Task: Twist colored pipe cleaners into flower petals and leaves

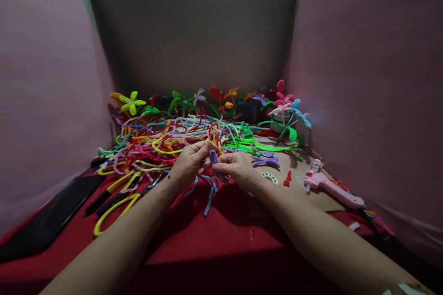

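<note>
My left hand [191, 161] and my right hand [234, 169] meet over the red cloth [214, 235], both pinched on a purple pipe cleaner [214, 157] bent into a loop between the fingertips. Blue pipe cleaner ends [209, 196] hang down below the hands onto the cloth. Just behind the hands lies a big heap of coloured pipe cleaners [166, 138]. A finished purple petal shape [266, 162] lies to the right of my right hand.
Pipe-cleaner flowers [284, 106] stand along the back, a yellow-green one [131, 101] at the left. A pink glue gun [328, 186] lies on a board at the right. Black-handled scissors [128, 193] and yellow pipe cleaners lie left. Pink walls close in both sides.
</note>
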A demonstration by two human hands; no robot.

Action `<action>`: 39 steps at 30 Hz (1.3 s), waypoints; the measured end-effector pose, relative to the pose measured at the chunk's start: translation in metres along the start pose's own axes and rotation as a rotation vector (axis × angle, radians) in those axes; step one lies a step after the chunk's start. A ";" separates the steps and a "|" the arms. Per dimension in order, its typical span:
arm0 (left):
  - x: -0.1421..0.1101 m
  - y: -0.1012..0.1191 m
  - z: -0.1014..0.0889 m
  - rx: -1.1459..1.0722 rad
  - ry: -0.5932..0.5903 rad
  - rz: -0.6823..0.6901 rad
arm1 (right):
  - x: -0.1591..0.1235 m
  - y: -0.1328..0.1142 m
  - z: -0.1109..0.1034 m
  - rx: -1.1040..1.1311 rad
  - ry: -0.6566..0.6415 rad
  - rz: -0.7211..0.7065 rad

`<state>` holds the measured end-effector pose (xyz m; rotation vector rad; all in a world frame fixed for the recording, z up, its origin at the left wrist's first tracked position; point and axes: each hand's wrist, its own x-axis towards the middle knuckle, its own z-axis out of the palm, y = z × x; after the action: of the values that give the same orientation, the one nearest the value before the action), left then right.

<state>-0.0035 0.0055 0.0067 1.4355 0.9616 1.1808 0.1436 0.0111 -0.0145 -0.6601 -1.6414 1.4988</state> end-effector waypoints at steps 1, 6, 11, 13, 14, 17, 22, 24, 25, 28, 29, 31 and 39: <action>0.000 0.001 0.000 0.008 -0.021 -0.017 | 0.000 0.000 0.001 -0.001 0.008 0.014; -0.003 0.000 0.003 0.112 0.064 -0.047 | 0.006 0.008 0.004 0.002 0.050 0.070; -0.003 -0.009 0.005 0.445 0.267 0.174 | 0.009 0.008 0.007 0.024 0.056 0.169; -0.001 -0.010 0.004 0.471 0.276 0.192 | 0.007 0.005 0.008 0.052 0.061 0.186; 0.001 -0.010 0.003 0.421 0.262 0.150 | 0.006 0.004 0.008 0.067 0.060 0.193; 0.006 -0.007 -0.003 0.155 0.224 -0.023 | 0.004 0.002 0.005 0.127 0.076 0.212; 0.007 -0.004 -0.008 -0.012 0.037 -0.236 | 0.009 0.006 -0.005 0.219 0.231 0.141; 0.005 -0.006 -0.004 0.020 -0.090 -0.281 | 0.012 0.009 -0.007 0.228 0.268 0.091; 0.004 -0.007 -0.002 0.057 -0.113 -0.282 | 0.013 0.011 -0.008 0.226 0.277 0.069; 0.001 -0.007 0.002 0.214 -0.088 -0.259 | 0.013 0.013 -0.007 0.124 0.299 0.003; 0.001 -0.006 0.002 0.290 -0.089 -0.237 | 0.013 0.013 -0.006 0.030 0.320 -0.023; 0.000 -0.004 0.002 0.530 -0.092 -0.122 | 0.011 0.011 -0.002 -0.228 0.404 -0.080; -0.008 -0.004 0.001 1.278 0.060 0.249 | 0.010 0.008 0.002 -0.496 0.536 -0.089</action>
<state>-0.0044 -0.0015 0.0010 2.5573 1.7593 0.7223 0.1352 0.0194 -0.0203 -1.1280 -1.5818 0.7471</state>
